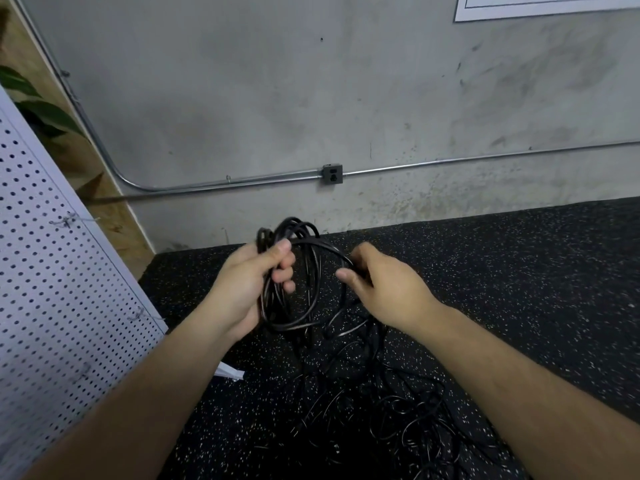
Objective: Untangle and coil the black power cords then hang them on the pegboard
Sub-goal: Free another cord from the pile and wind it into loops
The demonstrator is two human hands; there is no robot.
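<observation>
The coil [273, 306] of black power cord is held up in front of the person, above the floor, with several loops gathered into one bundle. The left hand [251, 282] is clenched round that bundle, thumb over the top and fingers wrapped through the loops. Just to its right, the right hand [388, 289] pinches the outermost loop between thumb and curled fingers, as if laying one more turn on. From the coil's lower edge cord runs down into the tangle [388, 410], a loose heap spread on the speckled rubber floor [536, 271] (how many cords it holds is hard to say, black on black). The step in hand looks like coiling, with most of the untangling left to do. The next move probably calls for drawing slack out of the heap without tightening a knot, then passing each new loop to the left hand at matching size. The white pegboard [52, 271] stands near on the left; a small wire hook [65, 220] on it carries nothing.
</observation>
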